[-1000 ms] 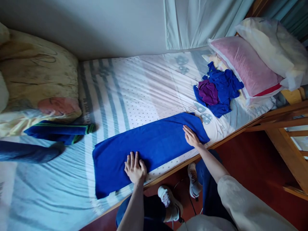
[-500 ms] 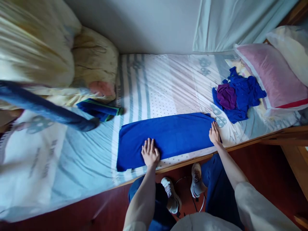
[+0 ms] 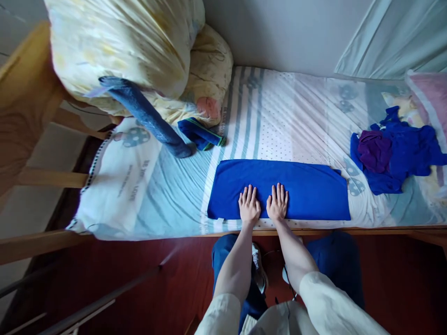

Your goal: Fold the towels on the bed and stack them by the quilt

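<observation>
A wooden bed frame (image 3: 21,93) stands at left on a dark red floor (image 3: 115,260), with a yellow quilt bundle (image 3: 132,42) heaped at the mattress end below a pale wall (image 3: 286,32). On the striped, dotted sheet (image 3: 289,116), a folded blue towel (image 3: 314,190) lies along the near edge. The left hand (image 3: 249,207) and right hand (image 3: 277,204) rest side by side on its middle, palms down, fingers stretched flat and gripping nothing. A heap of blue and purple clothes (image 3: 394,156) sits further right, beside a pink pillow (image 3: 431,93).
</observation>
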A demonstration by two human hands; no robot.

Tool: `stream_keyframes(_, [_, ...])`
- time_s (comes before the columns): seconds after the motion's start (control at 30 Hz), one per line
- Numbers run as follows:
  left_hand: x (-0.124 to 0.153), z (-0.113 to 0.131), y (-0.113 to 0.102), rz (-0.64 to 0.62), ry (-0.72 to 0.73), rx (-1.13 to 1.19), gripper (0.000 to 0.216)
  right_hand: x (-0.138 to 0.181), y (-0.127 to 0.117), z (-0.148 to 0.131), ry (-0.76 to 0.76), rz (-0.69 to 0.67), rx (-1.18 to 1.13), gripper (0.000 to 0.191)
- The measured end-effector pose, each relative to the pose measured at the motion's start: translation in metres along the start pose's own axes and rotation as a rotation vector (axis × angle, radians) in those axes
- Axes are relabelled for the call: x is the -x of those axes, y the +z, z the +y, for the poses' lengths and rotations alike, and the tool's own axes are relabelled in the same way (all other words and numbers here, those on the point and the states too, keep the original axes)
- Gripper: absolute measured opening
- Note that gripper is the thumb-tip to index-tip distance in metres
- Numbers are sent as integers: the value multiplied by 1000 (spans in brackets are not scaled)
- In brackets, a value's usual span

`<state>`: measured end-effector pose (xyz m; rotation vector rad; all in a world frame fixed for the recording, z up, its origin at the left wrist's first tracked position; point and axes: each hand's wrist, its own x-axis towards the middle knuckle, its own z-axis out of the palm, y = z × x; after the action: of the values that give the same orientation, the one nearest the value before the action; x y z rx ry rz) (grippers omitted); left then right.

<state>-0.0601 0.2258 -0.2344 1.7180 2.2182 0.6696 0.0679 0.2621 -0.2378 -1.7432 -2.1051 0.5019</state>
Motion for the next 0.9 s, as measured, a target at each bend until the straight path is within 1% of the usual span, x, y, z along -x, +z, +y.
stream_keyframes(0.1, [1, 0, 1, 18, 7, 13, 59, -1, 1, 4, -44, 83, 119, 57])
stream_keyframes(0.17, [2, -1, 0, 10, 16, 19, 58, -1, 3, 3, -67, 124, 160, 56])
stream_keyframes(0.23, [3, -5, -2, -18, 39, 31, 57, -1, 5, 2, -78, 141, 171, 57])
stream_keyframes(0.3, [2, -14, -8, -71, 80, 57, 57, -1, 5, 1, -79, 138, 168, 56])
stream_keyframes(0.37, [0, -32, -19, -141, 124, 101, 56, -1, 4, 1, -69, 128, 166, 55])
stream_keyframes(0.43, [-2, -58, -33, -184, 140, 148, 55, -1, 2, 0, -60, 119, 169, 55])
stream_keyframes(0.53, [0, -103, -57, -155, 83, 169, 56, -2, 0, 0, -57, 106, 164, 56])
stream_keyframes(0.6, [4, -128, -72, -123, 39, 167, 56, -2, 0, 0, -58, 104, 155, 57])
stream_keyframes(0.67, [9, -144, -84, -100, 7, 166, 55, -2, 1, 0, -55, 110, 149, 57])
stream_keyframes(0.73, [8, -151, -94, -92, -8, 167, 54, -1, 2, 1, -53, 116, 143, 57])
stream_keyframes(0.8, [-4, -151, -105, -83, -14, 150, 52, -1, 3, 1, -53, 116, 137, 57])
stream_keyframes(0.83, [-16, -150, -110, -77, -15, 130, 51, -1, 3, 2, -54, 115, 136, 57])
stream_keyframes(0.9, [-50, -147, -119, -66, -10, 71, 48, -1, 3, 1, -56, 114, 139, 57])
